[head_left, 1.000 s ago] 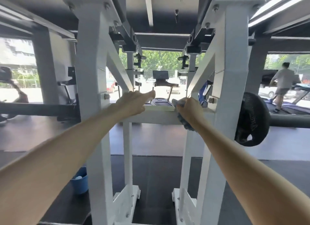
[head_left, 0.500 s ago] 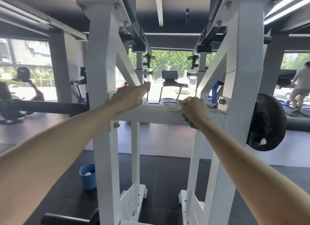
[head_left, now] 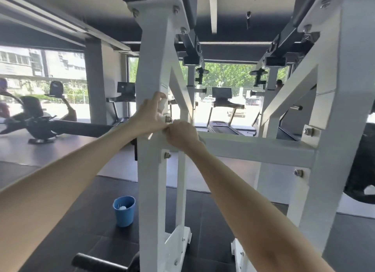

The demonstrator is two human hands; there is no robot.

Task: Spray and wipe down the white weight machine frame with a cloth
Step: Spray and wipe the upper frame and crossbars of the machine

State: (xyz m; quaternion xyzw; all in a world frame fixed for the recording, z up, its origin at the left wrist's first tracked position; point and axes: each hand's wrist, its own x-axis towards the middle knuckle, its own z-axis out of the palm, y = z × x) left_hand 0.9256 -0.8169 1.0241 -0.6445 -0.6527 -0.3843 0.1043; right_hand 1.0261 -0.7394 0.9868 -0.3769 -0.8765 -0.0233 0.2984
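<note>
Two bare hands meet on a white gym machine frame (head_left: 253,148).
Left hand (head_left: 149,117) curls its fingers round a small white object (head_left: 163,104), too blurred to identify, against the frame's left post beside a bolt (head_left: 168,119). Right hand (head_left: 180,134), touching the left, is clenched on a dark cloth (head_left: 201,138), mostly hidden, where the crossbar joins. Blue bucket (head_left: 124,211) stands on the floor.

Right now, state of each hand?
Left hand: grips a small white spray bottle.
Right hand: curled over a cloth, mostly hidden, against the white frame.
</note>
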